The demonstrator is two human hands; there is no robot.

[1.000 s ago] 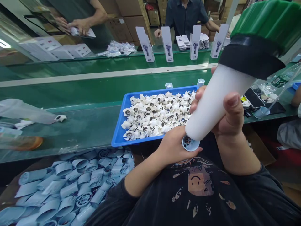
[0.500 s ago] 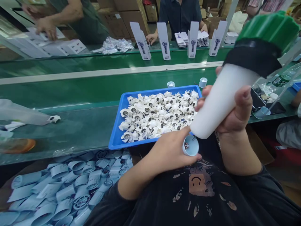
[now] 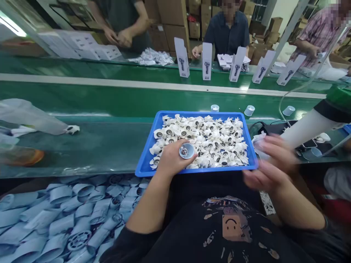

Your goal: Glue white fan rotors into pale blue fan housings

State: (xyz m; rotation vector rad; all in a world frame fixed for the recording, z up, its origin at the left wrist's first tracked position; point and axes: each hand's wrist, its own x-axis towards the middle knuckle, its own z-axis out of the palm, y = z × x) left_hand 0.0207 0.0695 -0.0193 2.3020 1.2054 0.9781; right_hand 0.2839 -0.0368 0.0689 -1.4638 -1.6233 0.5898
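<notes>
My left hand (image 3: pixel 171 160) is closed around a short pale-blue tube (image 3: pixel 187 150) with a small fan part inside, held over the near edge of the blue tray (image 3: pixel 147 155). The tray is heaped with white fan impellers (image 3: pixel 211 137). My right hand (image 3: pixel 267 166) is blurred by motion at the tray's right corner, fingers spread and nothing in them. Just beyond its fingertips a white bottle (image 3: pixel 305 128) with a black band and green cap (image 3: pixel 340 98) slants across the right of the bench.
A heap of pale-blue tubes (image 3: pixel 68 212) fills a bin at lower left. Three single tubes (image 3: pixel 249 110) stand on the green conveyor behind the tray. A clear plastic bag (image 3: pixel 30 118) lies left. White cartons (image 3: pixel 182 62) stand across the belt, where other people work.
My right hand has let go of the white bottle, which now sits off to the right. My left hand has carried the tube up and left over the tray edge. The view has tilted up.
</notes>
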